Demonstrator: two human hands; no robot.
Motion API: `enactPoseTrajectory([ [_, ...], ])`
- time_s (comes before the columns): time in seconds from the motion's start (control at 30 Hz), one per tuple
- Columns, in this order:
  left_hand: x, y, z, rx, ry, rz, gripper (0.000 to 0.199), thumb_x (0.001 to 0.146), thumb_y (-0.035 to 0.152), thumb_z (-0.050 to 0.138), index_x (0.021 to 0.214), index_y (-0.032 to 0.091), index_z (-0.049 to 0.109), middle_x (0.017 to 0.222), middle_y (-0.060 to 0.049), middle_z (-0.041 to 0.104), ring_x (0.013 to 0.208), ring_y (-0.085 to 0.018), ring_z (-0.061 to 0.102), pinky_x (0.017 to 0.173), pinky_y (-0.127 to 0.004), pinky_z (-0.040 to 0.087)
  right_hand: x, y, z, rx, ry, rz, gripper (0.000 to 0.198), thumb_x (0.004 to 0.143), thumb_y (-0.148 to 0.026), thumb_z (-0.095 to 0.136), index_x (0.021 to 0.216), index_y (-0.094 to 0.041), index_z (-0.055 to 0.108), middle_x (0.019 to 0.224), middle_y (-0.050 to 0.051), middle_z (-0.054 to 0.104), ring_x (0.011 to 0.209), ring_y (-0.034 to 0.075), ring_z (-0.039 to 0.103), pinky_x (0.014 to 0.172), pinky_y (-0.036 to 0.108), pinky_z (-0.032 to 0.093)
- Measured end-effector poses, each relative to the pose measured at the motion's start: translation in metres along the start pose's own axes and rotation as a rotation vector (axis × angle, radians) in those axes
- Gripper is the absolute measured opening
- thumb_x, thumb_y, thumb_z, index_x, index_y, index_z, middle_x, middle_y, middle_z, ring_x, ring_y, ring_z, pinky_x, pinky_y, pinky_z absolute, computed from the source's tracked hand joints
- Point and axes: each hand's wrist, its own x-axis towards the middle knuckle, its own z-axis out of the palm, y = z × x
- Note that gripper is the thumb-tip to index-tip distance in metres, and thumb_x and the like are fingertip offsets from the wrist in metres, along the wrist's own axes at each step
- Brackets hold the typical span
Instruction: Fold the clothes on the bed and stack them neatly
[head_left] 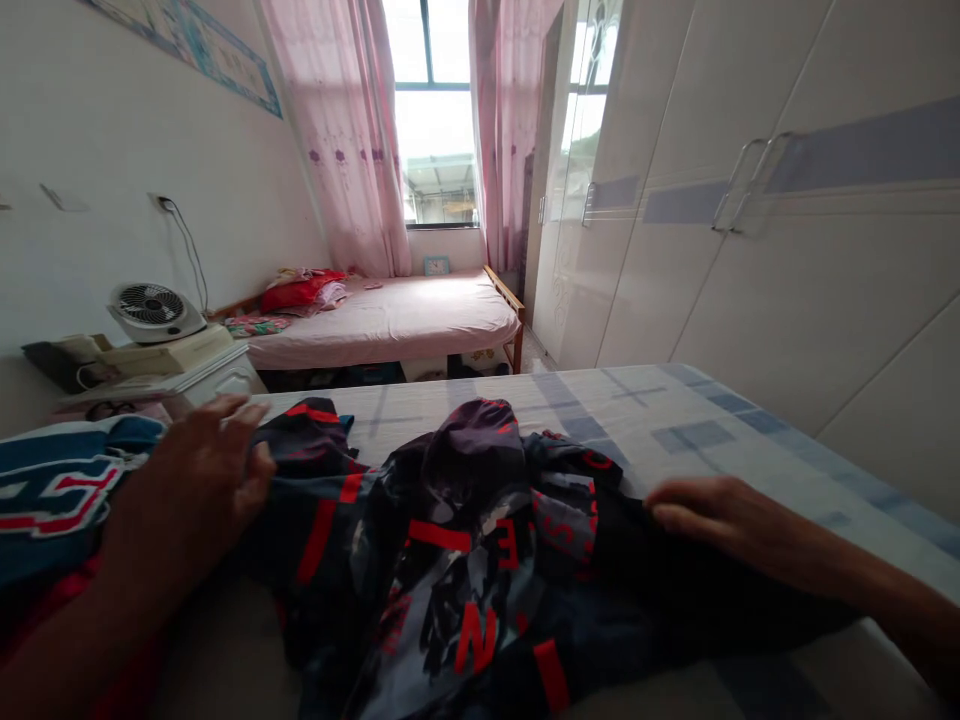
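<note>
A dark hooded jacket (465, 600) with red letters and stripes lies spread on the bed in front of me. Its hood (476, 445) points away toward the window. My left hand (195, 480) is over the left sleeve, slightly blurred, with its thumb apart from its fingers and nothing visible between them. At the other side, my right hand (701, 510) pinches the black fabric of the right sleeve at its upper edge. A blue jersey (56, 500) with red and white lettering lies left of my left hand, partly covered by my forearm.
Beneath the clothes is a bed with a blue and white checked sheet (630, 400). Beyond it stands a pink bed (397, 320) below the window. White wardrobes (675, 270) line the right side. A small fan (154, 310) sits on a cabinet at the left.
</note>
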Motion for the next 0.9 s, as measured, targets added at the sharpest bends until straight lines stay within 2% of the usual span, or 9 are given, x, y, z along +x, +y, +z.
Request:
enactPoseTrajectory([
  [0.13,0.039,0.041,0.058,-0.079,-0.314,-0.010,0.046,0.082,0.032,0.034,0.116,0.011,0.056,0.128,-0.013,0.053,0.123,-0.026,0.047,0.108,-0.037,0.031,0.057,0.011,0.010,-0.151,0.122,-0.003,0.039,0.087,-0.036,0.040,0.111,-0.015,0.063,0.114,0.012,0.063,0.096,0.022,0.061,0.086,0.032,0.044],
  [0.27,0.058,0.049,0.119,-0.152,-0.565,-0.034,0.043,0.078,0.036,0.044,0.106,0.009,0.064,0.109,-0.015,0.067,0.105,-0.027,0.062,0.091,-0.034,0.046,0.097,0.015,0.034,-0.246,-0.026,0.110,0.039,0.080,-0.034,0.053,0.114,-0.017,0.062,0.108,0.012,0.066,0.099,0.024,0.061,0.081,0.030,0.045],
  [0.43,0.050,0.043,0.143,-0.232,-0.726,-0.068,0.032,0.067,0.032,0.055,0.092,0.016,0.069,0.088,-0.006,0.073,0.087,-0.023,0.067,0.072,-0.025,0.050,0.107,0.007,0.038,-0.227,-0.081,0.130,0.025,0.078,-0.022,0.048,0.090,-0.020,0.069,0.083,0.006,0.071,0.078,0.019,0.065,0.064,0.025,0.045],
  [0.53,0.048,0.043,0.139,-0.271,-0.698,-0.094,0.028,0.067,0.026,0.051,0.087,0.018,0.069,0.081,-0.003,0.073,0.082,-0.021,0.067,0.071,-0.025,0.049,0.122,0.002,0.011,-0.011,-0.111,0.182,0.029,0.079,-0.019,0.042,0.096,-0.017,0.066,0.068,0.004,0.069,0.059,0.015,0.064,0.050,0.021,0.043],
  [0.6,0.050,0.046,0.133,-0.292,-0.621,-0.110,0.034,0.072,0.027,0.046,0.096,0.018,0.068,0.090,-0.003,0.072,0.088,-0.021,0.066,0.076,-0.025,0.048,0.142,-0.001,-0.012,0.188,-0.020,0.245,0.032,0.080,-0.018,0.041,0.103,-0.015,0.063,0.067,0.004,0.070,0.055,0.015,0.064,0.046,0.020,0.044],
  [0.67,0.052,0.053,0.128,-0.291,-0.527,-0.130,0.037,0.078,0.031,0.042,0.103,0.018,0.065,0.098,-0.003,0.071,0.093,-0.020,0.064,0.080,-0.026,0.048,0.169,-0.003,-0.032,0.263,0.221,0.259,0.034,0.081,-0.017,0.040,0.107,-0.015,0.062,0.076,0.006,0.072,0.062,0.016,0.066,0.052,0.022,0.048],
  [0.77,0.054,0.065,0.124,-0.216,-0.365,-0.182,0.040,0.085,0.033,0.033,0.112,0.017,0.058,0.114,-0.007,0.064,0.104,-0.023,0.060,0.088,-0.031,0.046,0.209,-0.007,-0.049,0.154,0.570,0.122,0.041,0.082,-0.016,0.040,0.120,-0.018,0.055,0.102,0.007,0.070,0.087,0.018,0.067,0.074,0.026,0.051],
  [0.83,0.052,0.071,0.125,-0.136,-0.285,-0.210,0.043,0.087,0.030,0.031,0.120,0.014,0.053,0.122,-0.013,0.058,0.109,-0.027,0.057,0.089,-0.038,0.045,0.223,-0.010,-0.050,0.039,0.566,0.073,0.053,0.082,-0.017,0.043,0.135,-0.017,0.041,0.121,0.009,0.062,0.103,0.020,0.062,0.087,0.029,0.047],
  [0.9,0.048,0.072,0.128,-0.076,-0.271,-0.199,0.045,0.085,0.027,0.036,0.125,0.011,0.050,0.121,-0.017,0.056,0.109,-0.031,0.056,0.088,-0.043,0.045,0.221,-0.013,-0.043,-0.053,0.423,0.104,0.061,0.081,-0.020,0.047,0.141,-0.012,0.033,0.130,0.014,0.055,0.111,0.023,0.058,0.093,0.032,0.043],
])
